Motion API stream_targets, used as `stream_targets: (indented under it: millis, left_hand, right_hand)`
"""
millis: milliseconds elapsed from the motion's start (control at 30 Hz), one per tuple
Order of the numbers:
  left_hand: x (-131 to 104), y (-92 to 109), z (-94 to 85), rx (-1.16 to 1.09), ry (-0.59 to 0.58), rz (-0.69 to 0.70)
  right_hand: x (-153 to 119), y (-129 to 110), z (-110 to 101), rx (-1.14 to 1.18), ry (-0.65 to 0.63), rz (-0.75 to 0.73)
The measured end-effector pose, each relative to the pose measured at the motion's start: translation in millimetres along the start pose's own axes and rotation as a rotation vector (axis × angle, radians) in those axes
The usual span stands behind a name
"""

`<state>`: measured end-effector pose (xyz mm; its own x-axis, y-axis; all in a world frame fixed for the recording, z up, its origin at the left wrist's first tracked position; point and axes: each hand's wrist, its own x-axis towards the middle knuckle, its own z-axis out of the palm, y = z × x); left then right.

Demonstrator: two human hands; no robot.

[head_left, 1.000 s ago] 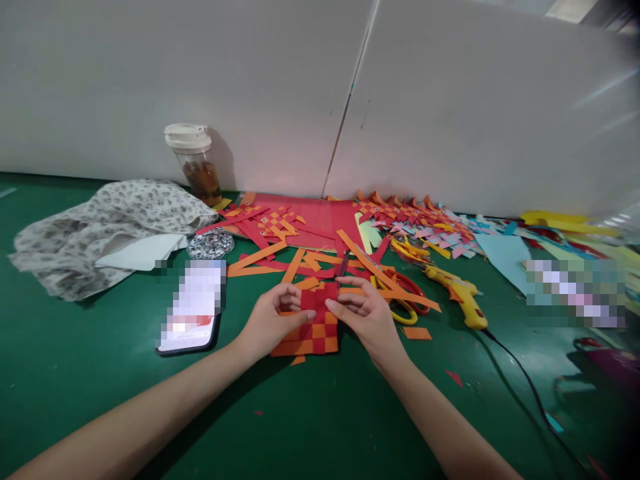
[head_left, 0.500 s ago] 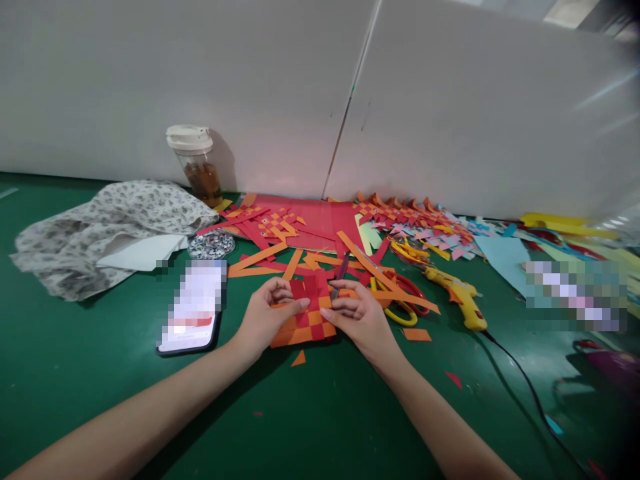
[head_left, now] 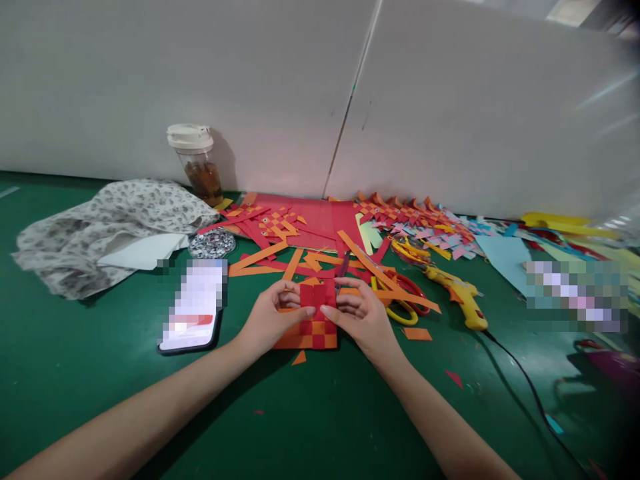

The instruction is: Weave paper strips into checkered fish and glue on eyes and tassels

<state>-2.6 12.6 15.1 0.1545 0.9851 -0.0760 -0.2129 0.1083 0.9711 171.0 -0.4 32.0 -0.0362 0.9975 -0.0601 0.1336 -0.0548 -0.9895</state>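
Observation:
A woven piece of red and orange paper strips [head_left: 319, 328] is held upright between both hands, just above the green table. My left hand [head_left: 275, 312] pinches its left side, thumb on the front and fingers behind. On the right edge, my right hand [head_left: 356, 310] grips it the same way, thumb pressed on the red strips. The two thumb tips nearly meet at the middle. Red strips stand up at the top, and a checkered pattern shows at the bottom. Behind the hands lie loose orange strips [head_left: 257, 258] and scissors with yellow and red handles [head_left: 404, 313].
A phone [head_left: 193, 307], patterned cloth [head_left: 115, 213] and lidded cup [head_left: 200, 167] are at the left. On the right lie a yellow glue gun [head_left: 463, 300] with its cord and blue paper [head_left: 503, 257]. Woven paper pieces [head_left: 400, 213] line the back by the wall.
The woven piece has turned to face the camera more squarely, its red strips now straighter. Both thumbs have shifted slightly and come closer together.

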Motion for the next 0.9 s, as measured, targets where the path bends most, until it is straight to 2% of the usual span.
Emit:
stream_targets:
  millis: [467, 700, 900]
  left_hand:
    - [-2.3, -3.6, 1.7, 0.015, -0.067, -0.005]
    - [-2.5, -4.4, 2.0, 0.023, -0.063, 0.002]
    - [-2.3, -2.6, 0.7, 0.061, -0.01, 0.031]
  right_hand:
    - [-1.7, -4.8, 3.0, 0.001, 0.019, -0.006]
    - [-1.7, -2.7, 2.8, 0.019, -0.023, -0.003]
    - [-1.2, -2.5, 3.1, 0.069, -0.002, -0.001]
